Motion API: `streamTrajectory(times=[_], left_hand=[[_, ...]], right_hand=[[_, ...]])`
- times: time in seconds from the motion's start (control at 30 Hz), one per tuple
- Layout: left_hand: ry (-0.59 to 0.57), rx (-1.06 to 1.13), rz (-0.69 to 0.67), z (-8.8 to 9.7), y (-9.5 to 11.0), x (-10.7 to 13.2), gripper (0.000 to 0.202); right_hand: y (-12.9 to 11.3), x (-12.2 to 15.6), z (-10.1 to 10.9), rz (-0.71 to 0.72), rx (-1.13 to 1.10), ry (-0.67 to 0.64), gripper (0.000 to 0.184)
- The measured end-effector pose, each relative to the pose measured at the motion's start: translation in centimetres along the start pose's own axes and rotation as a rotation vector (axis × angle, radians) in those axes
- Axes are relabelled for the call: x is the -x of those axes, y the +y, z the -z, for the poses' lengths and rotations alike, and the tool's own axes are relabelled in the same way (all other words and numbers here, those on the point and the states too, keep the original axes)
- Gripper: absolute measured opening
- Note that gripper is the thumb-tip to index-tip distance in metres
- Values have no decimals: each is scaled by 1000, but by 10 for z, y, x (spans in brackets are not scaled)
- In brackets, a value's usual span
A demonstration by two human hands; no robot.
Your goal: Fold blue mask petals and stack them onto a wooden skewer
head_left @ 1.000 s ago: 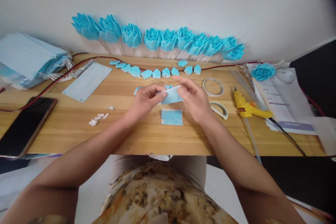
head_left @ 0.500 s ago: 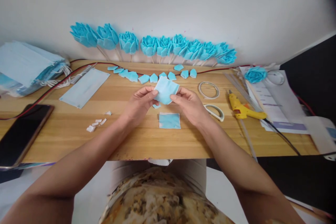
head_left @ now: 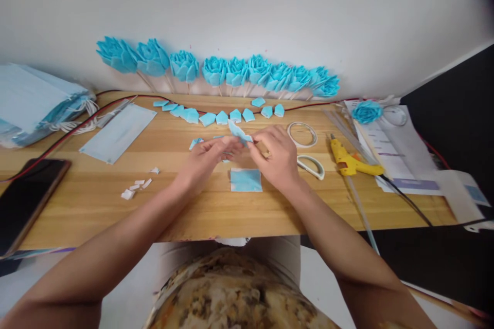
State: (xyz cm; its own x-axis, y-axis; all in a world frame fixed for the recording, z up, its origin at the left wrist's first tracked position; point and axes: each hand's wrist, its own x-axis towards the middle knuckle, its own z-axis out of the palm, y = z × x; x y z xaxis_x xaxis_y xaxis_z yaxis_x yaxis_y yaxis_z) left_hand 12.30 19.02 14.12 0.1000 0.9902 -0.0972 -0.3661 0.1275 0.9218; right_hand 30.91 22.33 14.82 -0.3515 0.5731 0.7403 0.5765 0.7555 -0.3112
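Note:
My right hand (head_left: 276,154) is closed, thumb and fingers pinching the right end of a light blue fabric piece (head_left: 238,130) that looks folded and is held edge-on above the table. My left hand (head_left: 214,154) is just left of the fabric piece; its fingertips are smeared by motion, so whether they touch it I cannot tell. Below the hands lies a flat blue fabric rectangle (head_left: 246,180). Behind them runs a row of several folded blue petals (head_left: 207,119), and another petal (head_left: 196,143) shows by my left fingers.
Several blue fabric flowers (head_left: 184,66) on sticks lean against the wall. Tape rolls (head_left: 302,134) and a yellow glue gun (head_left: 349,158) lie right. A face mask (head_left: 118,132), a phone (head_left: 33,200), white scraps (head_left: 133,187) and a mask stack (head_left: 34,100) are left.
The fabric piece was spread flat between both hands; now it is turned edge-on and looks folded. My left fingers have moved down off its left corner. The view has shifted slightly.

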Motion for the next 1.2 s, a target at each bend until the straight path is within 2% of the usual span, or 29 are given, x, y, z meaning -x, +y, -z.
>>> streamTrajectory(times=[0.13, 0.27, 0.33, 0.47, 0.57, 0.7, 0.9, 1.2], left_hand=[[-69, 160, 58, -4, -1, 1, 46], [-54, 242, 62, -3, 1, 0, 26], [-22, 278, 80, -1, 1, -2, 19], [41, 364, 123, 2, 3, -5, 9], [45, 406, 142, 1, 7, -4, 9], [22, 398, 161, -1, 11, -3, 13], [-35, 367, 135, 0, 7, -3, 15], [22, 266, 90, 3, 2, -4, 22]], right_hand=[[0, 4, -3, 107, 96, -90, 17], [-3, 2, -2, 129, 39, -136, 16], [-3, 0, 2, 84, -71, -96, 20], [8, -3, 9, -138, -242, -9, 33], [16, -2, 7, -293, -454, -72, 34], [20, 3, 0, -401, -673, -155, 22], [16, 4, -2, -441, -650, -185, 8], [9, 2, 0, -467, -608, -202, 9]])
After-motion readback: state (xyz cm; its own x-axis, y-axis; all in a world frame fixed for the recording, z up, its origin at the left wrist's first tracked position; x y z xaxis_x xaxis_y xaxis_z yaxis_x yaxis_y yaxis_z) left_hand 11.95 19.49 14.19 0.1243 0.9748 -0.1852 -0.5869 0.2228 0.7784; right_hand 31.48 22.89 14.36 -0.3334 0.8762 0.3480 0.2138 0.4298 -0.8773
